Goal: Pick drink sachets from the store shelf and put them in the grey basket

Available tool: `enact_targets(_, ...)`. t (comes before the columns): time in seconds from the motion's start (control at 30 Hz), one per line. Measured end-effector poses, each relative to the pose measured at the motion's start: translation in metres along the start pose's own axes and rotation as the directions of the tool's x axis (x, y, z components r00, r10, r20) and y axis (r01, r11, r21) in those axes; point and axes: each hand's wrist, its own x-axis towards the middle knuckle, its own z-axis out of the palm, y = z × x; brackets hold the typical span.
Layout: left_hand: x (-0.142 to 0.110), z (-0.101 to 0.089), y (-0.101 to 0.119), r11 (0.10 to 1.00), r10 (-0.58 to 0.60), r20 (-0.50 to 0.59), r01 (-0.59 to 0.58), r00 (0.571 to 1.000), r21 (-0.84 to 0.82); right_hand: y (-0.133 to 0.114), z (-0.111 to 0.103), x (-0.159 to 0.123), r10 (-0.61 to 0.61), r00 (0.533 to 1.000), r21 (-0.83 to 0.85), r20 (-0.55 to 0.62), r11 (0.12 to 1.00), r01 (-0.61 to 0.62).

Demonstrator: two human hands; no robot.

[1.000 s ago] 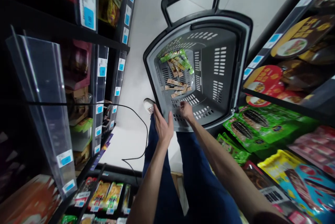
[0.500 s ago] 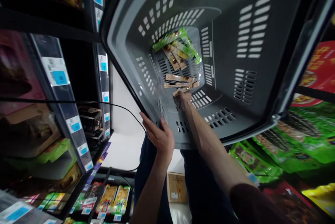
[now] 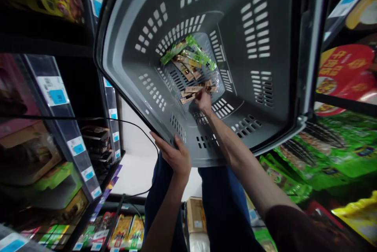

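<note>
A large grey plastic shopping basket [image 3: 188,161] with slotted walls is tilted so that I look down into it. My left hand [image 3: 176,157] grips its near rim, thumb inside and fingers along the outer edge. Deep inside, near the basket floor, my right hand [image 3: 204,100] is closed at a few slim brown stick packets [image 3: 194,89]; its fingertips are partly hidden, and a packet appears pinched in them. Farther in lie long green snack packets [image 3: 176,50] and more brown stick packets [image 3: 183,69], away from both hands.
Shelves with price tags [image 3: 53,90] stand close on the left. Green bags [image 3: 326,149] and red packages [image 3: 344,73] fill shelves on the right. A black cable [image 3: 132,123] hangs across the left side. A cardboard box [image 3: 196,214] lies below, between my legs.
My right hand has moved slightly deeper among the near brown packets, which have shifted and now cross differently. The basket appears farther left in view; my left hand keeps its hold.
</note>
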Motion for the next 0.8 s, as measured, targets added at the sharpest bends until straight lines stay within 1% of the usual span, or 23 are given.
enact_targets(0.03,0.0,0.0,0.0,1.0,0.005,-0.007,-0.005,1.0,-0.001,-0.006,-0.008,0.0,-0.102,0.994,-0.144,0.027,0.984,0.105)
enact_targets(0.07,0.0,0.0,-0.001,1.0,0.009,-0.013,-0.009,1.0,-0.003,-0.012,-0.015,0.002,-0.213,0.974,-0.312,0.078,0.923,0.227)
enact_targets(0.1,0.0,0.001,-0.001,1.0,0.011,-0.018,-0.011,1.0,-0.004,-0.017,-0.021,0.005,-0.312,0.937,-0.465,0.156,0.814,0.349)
enact_targets(0.13,0.0,0.001,-0.001,1.0,0.012,-0.022,-0.012,1.0,-0.004,-0.022,-0.025,0.009,-0.38,0.889,-0.584,0.255,0.672,0.455)
enact_targets(0.17,0.0,0.001,-0.001,1.0,0.013,-0.025,-0.013,1.0,-0.004,-0.026,-0.028,0.014,-0.408,0.842,-0.657,0.352,0.533,0.533)
enact_targets(0.2,0.0,0.002,-0.001,1.0,0.013,-0.028,-0.013,1.0,-0.004,-0.029,-0.029,0.02,-0.406,0.809,-0.686,0.425,0.439,0.581)
enact_targets(0.23,0.0,0.002,-0.001,1.0,0.013,-0.03,-0.013,0.999,-0.004,-0.031,-0.029,0.026,-0.394,0.786,-0.695,0.476,0.379,0.611)
enact_targets(0.27,0.0,0.002,-0.001,1.0,0.014,-0.034,-0.014,0.999,-0.005,-0.032,-0.028,0.032,-0.383,0.771,-0.697,0.508,0.344,0.63)
enact_targets(0.33,0.0,0.002,-0.001,1.0,0.018,-0.037,-0.018,0.999,-0.006,-0.031,-0.024,0.04,-0.379,0.75,-0.688,0.541,0.314,0.655)
enact_targets(0.4,0.0,0.002,-0.002,1.0,0.016,-0.035,-0.016,0.999,-0.008,-0.03,-0.02,0.043,-0.381,0.747,-0.688,0.544,0.306,0.658)
enact_targets(0.53,-0.001,0.002,-0.004,1.0,0.007,-0.035,-0.008,0.999,-0.029,-0.033,-0.017,0.036,-0.35,0.816,-0.768,0.46,0.304,0.563)
enact_targets(0.57,-0.001,0.002,-0.004,0.999,0.009,-0.038,-0.01,0.999,-0.035,-0.035,-0.018,0.034,-0.347,0.822,-0.779,0.451,0.297,0.552)
enact_targets(0.63,-0.001,0.002,-0.005,0.999,0.011,-0.047,-0.013,0.999,-0.044,-0.037,-0.02,0.033,-0.346,0.804,-0.771,0.484,0.267,0.579)
enact_targets(0.7,0.0,0.002,-0.005,0.999,0.01,-0.051,-0.012,0.999,-0.05,-0.038,-0.022,0.034,-0.342,0.767,-0.741,0.543,0.236,0.629)
enact_targets(0.8,-0.001,0.002,-0.005,0.998,0.009,-0.05,-0.012,0.999,-0.067,-0.042,-0.027,0.031,-0.343,0.733,-0.706,0.587,0.227,0.671)
